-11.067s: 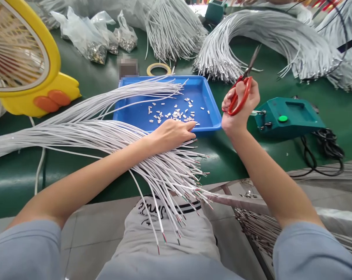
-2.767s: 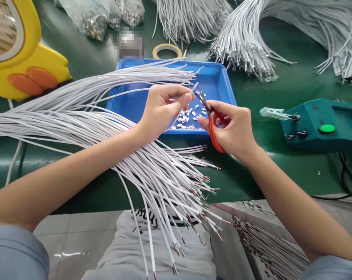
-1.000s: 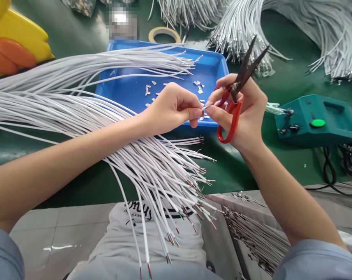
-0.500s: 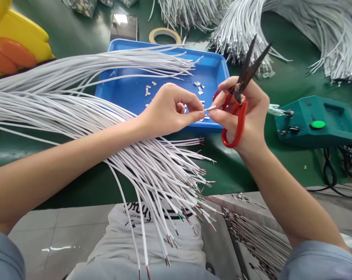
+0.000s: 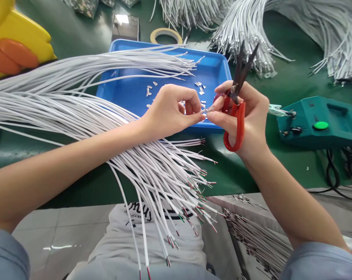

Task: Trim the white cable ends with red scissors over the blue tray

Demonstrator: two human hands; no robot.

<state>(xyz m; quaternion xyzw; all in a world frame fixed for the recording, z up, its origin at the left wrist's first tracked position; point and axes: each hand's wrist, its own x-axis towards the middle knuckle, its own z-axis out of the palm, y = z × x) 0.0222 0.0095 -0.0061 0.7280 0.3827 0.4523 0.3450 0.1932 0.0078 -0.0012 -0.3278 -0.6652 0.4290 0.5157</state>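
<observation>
My left hand (image 5: 176, 109) pinches a white cable (image 5: 203, 112) close to its end, between thumb and forefinger. Red-handled scissors (image 5: 238, 124) hang on the fingers of my right hand (image 5: 249, 116), their dark blades pointing up and slightly parted. The right thumb and forefinger meet at the thin tip of that same cable. Both hands are over the front edge of a blue tray (image 5: 106, 87), where small silvery scraps (image 5: 201, 88) lie. Under my left forearm a thick bundle of white cables (image 5: 158, 171) spreads, its cut ends showing red, green and dark wires.
More cables (image 5: 141, 60) reach across the tray from the left. Behind it lie a tape roll (image 5: 153, 37) and a dark flat box (image 5: 120, 33). A green device (image 5: 319, 120) stands right, grey cable bundles (image 5: 339, 50) back right, a yellow figure (image 5: 27, 35) left.
The scissor blades have closed a little and shifted left and down. My fingertips still meet at the cable end, and the thin tip now looks more bent. The whole view has shifted slightly.
</observation>
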